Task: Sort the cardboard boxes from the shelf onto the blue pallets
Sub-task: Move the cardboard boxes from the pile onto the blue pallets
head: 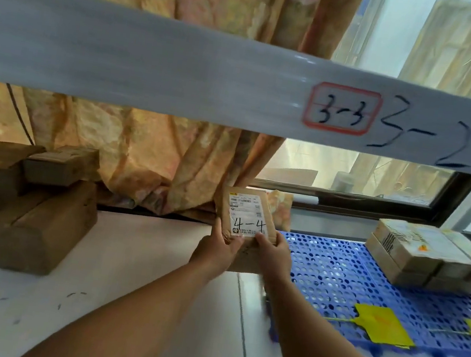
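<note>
One box (248, 215) marked 4-4 is in hand, held upright by left hand (215, 251) and right hand (273, 253), fingers wrapped round its lower edges, just left of the pallet (336, 273). Few boxes (424, 255) already stacked on the pallet's far right. Several more (41, 204) sit on the left, unsorted. I'd say early to midway.

held box (248, 220): small, flat, brown cardboard; white label faces camera, "4-4" handwritten; upright, tilted slightly back, off the floor, just left of pallet | blue pallet (336, 273): perforated plastic, flat on floor at right; yellow tags on near edge | stacked boxes (427, 256): on pallet's far right | brown boxes (40, 210): piled at left
</note>
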The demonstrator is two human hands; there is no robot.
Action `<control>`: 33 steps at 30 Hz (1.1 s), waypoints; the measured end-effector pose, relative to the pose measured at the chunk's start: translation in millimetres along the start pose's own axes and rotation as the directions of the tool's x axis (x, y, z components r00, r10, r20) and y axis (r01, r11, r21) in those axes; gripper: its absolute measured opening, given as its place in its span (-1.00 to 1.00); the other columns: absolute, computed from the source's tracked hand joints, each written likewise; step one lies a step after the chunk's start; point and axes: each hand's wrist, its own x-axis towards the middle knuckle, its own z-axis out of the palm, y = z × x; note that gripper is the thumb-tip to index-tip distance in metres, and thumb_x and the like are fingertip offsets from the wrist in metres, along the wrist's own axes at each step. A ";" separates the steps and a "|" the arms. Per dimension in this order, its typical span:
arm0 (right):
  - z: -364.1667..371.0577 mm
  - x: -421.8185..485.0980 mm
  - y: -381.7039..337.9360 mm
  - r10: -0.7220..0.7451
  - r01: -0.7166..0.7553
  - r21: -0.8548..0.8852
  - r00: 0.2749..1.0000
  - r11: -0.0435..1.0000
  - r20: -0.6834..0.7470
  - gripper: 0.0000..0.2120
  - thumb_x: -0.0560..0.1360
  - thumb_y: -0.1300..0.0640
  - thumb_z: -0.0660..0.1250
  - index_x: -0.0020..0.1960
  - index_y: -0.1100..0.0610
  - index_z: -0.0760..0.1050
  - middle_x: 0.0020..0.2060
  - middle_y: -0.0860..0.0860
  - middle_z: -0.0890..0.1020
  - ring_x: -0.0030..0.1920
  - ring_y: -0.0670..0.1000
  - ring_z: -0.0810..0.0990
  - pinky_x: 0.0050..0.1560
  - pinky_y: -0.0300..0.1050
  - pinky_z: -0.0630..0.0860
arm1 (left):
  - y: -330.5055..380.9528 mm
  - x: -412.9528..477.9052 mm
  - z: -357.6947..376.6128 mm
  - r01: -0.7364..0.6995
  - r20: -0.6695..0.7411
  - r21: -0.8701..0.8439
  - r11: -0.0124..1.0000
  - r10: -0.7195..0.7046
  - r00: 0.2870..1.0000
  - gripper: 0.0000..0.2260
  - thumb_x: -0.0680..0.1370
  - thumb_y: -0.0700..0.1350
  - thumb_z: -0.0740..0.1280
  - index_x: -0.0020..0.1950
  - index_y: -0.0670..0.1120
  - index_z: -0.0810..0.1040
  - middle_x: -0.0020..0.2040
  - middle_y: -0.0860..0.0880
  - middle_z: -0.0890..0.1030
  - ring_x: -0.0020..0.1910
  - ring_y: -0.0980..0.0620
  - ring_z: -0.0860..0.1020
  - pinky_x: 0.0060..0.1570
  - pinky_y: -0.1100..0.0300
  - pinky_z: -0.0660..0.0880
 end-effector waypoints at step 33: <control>-129.1 107.6 38.1 0.009 0.185 -0.382 0.891 0.906 0.454 -0.49 0.65 -0.07 0.07 0.55 -0.13 0.00 0.38 0.11 0.42 0.23 0.04 0.46 0.09 -0.15 0.39 | 66.7 30.9 133.0 0.137 0.008 0.521 0.843 -0.166 0.986 -0.46 0.65 0.01 0.01 0.49 0.38 -0.21 0.34 -0.14 0.41 0.17 -0.09 0.50 0.15 0.02 0.48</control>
